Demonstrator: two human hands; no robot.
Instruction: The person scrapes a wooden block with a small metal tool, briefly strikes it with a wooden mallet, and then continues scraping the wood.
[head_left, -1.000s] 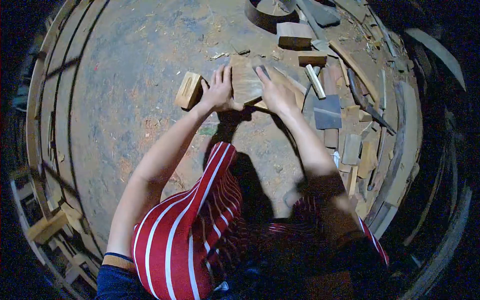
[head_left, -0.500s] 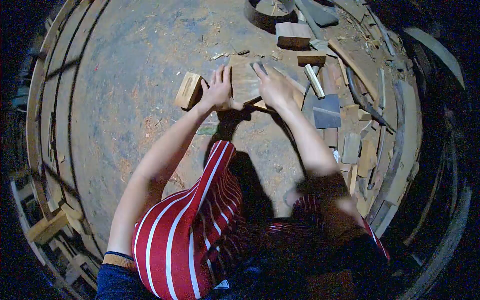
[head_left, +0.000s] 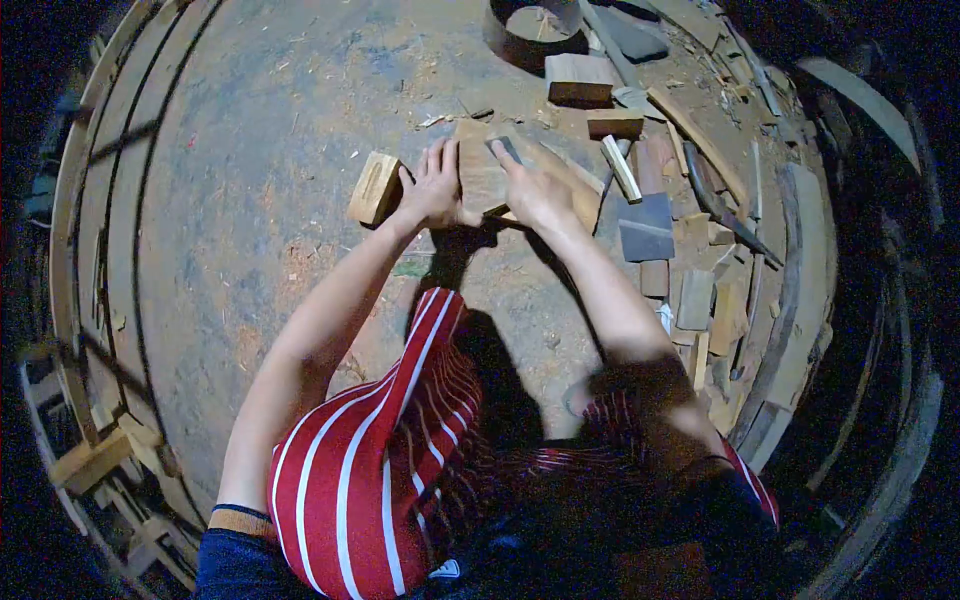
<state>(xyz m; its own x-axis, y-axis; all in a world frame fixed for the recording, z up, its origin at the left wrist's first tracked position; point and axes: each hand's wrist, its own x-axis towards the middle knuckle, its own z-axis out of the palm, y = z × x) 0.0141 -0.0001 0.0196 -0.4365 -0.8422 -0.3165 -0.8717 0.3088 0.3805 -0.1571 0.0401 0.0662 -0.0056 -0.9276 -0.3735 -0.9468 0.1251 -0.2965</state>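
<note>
A flat wooden board (head_left: 480, 172) lies on the worn work surface between my hands. My left hand (head_left: 432, 190) rests along the board's left edge with its fingers stretched out and its thumb at the near edge. A wooden block (head_left: 376, 188) is just left of that hand, close to the little finger. On top of the board, my right hand (head_left: 540, 196) presses a small dark piece of sandpaper (head_left: 505, 147), index finger extended and other fingers curled. Part of the sandpaper is hidden under the fingers. More wood shows beneath and beside my right hand.
A larger dark sheet (head_left: 648, 228) lies to the right among wood offcuts and sticks. A thick block (head_left: 580, 80) and a round metal band (head_left: 535, 40) are at the far side. Long slats (head_left: 120, 220) run along the left edge. Wood shavings are scattered around.
My right hand and the sandpaper have slid a little toward me and to the left over the board. The left hand stays at the board's edge. The whole view has shifted slightly.
</note>
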